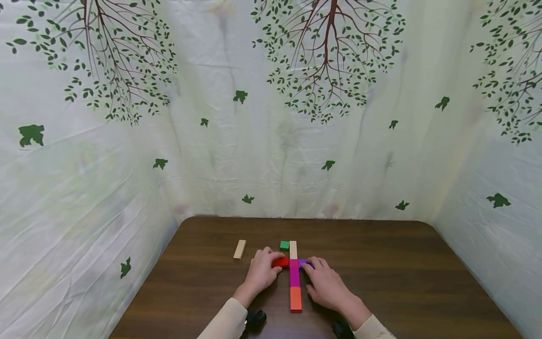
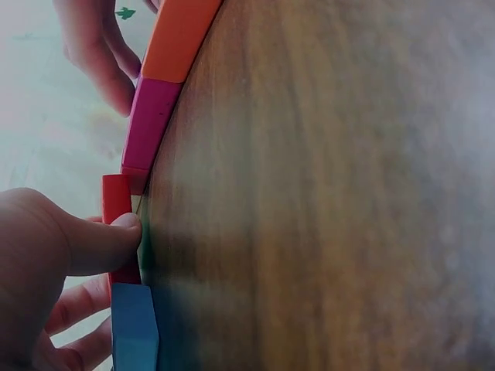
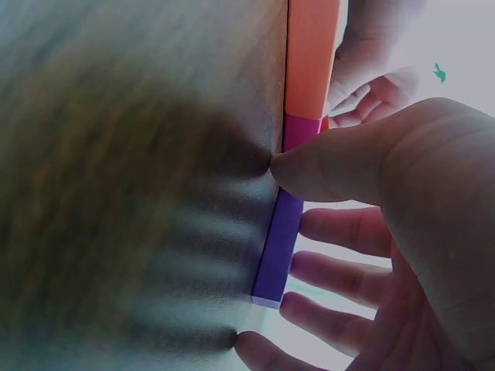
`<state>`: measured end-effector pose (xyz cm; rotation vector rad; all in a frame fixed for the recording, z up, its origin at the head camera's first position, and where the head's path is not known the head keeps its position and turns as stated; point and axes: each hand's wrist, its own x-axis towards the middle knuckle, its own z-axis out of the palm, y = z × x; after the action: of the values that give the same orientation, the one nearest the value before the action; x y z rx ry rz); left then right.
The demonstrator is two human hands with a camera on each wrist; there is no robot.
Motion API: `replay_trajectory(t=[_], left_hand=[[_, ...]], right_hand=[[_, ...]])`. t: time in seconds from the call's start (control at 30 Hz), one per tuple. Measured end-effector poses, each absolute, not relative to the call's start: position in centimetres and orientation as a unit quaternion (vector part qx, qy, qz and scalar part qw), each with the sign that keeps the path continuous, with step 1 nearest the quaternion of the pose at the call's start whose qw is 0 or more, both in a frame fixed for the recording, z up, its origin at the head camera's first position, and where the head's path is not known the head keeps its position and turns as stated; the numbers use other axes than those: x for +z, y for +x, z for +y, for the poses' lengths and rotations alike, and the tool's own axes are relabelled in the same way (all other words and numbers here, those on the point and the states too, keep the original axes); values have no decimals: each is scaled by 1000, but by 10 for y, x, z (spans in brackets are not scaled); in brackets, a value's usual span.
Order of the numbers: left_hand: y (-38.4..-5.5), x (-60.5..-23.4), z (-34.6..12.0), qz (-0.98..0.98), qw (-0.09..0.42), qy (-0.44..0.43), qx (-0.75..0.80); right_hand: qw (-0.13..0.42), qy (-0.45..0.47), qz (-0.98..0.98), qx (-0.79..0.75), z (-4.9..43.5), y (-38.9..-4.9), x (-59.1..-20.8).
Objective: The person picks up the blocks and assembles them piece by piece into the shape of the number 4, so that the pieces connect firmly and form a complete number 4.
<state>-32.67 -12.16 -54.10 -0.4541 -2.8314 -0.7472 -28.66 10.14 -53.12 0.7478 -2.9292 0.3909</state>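
A magenta block point(image 1: 294, 273) and an orange block point(image 1: 296, 300) lie end to end on the wooden table, forming a line toward me. My left hand point(image 1: 261, 269) pinches a red block point(image 1: 279, 262) at the left of the magenta block's far end, thumb on the near side. A blue block point(image 2: 135, 328) shows beyond the red one in the left wrist view; the head view hides it behind the hand. On the right side, my right hand point(image 1: 328, 285) has its thumb and fingers on either side of a purple block point(image 3: 277, 247), which extends right from the magenta block.
Past the magenta block, a plain wood block point(image 1: 293, 249) continues the line, with a green block point(image 1: 284, 246) at its left. Another plain wood block point(image 1: 239, 249) lies apart at the left. Leaf-patterned cloth point(image 1: 288, 179) hangs around the brown table point(image 1: 394, 263).
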Motion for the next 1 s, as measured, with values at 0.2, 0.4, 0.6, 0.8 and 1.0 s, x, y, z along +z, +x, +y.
replay_trajectory(t=[0.2, 0.4, 0.6, 0.8, 1.0], left_hand=[[-327, -538, -120, -955, 86, -158, -237], [-327, -534, -120, -956, 81, -169, -227], [-330, -532, -121, -954, 64, -170, -239], [-331, -534, -122, -951, 53, -162, -259], [-331, -536, -122, -950, 53, -159, -264]], right_hand=[[44, 241, -961, 129, 101, -286, -530], [46, 240, -961, 130, 101, -286, -528], [43, 242, -960, 131, 101, -287, -527], [33, 238, -961, 135, 100, -286, -529], [31, 237, -962, 133, 100, -285, -531]])
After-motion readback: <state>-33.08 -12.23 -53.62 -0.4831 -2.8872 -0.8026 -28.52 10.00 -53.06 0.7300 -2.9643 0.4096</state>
